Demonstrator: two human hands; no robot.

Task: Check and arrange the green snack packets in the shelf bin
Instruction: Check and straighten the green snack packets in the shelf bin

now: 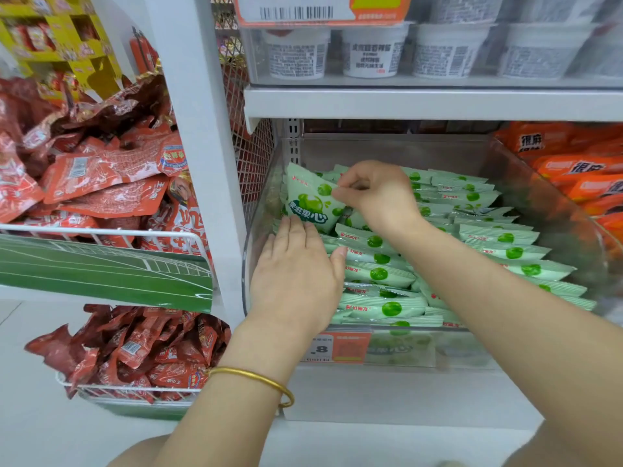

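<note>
A clear plastic shelf bin holds several pale green snack packets lying in rows. One green packet stands tilted upright at the bin's back left corner. My right hand pinches its right edge between thumb and fingers. My left hand lies flat with straight fingers on the packets at the bin's left front, its fingertips just below the upright packet. A gold bangle circles my left wrist.
White cups fill the shelf above. Orange packets sit in the neighbouring bin on the right. Red snack packets fill wire baskets on the left, past a white upright post. An orange price tag hangs on the bin's front.
</note>
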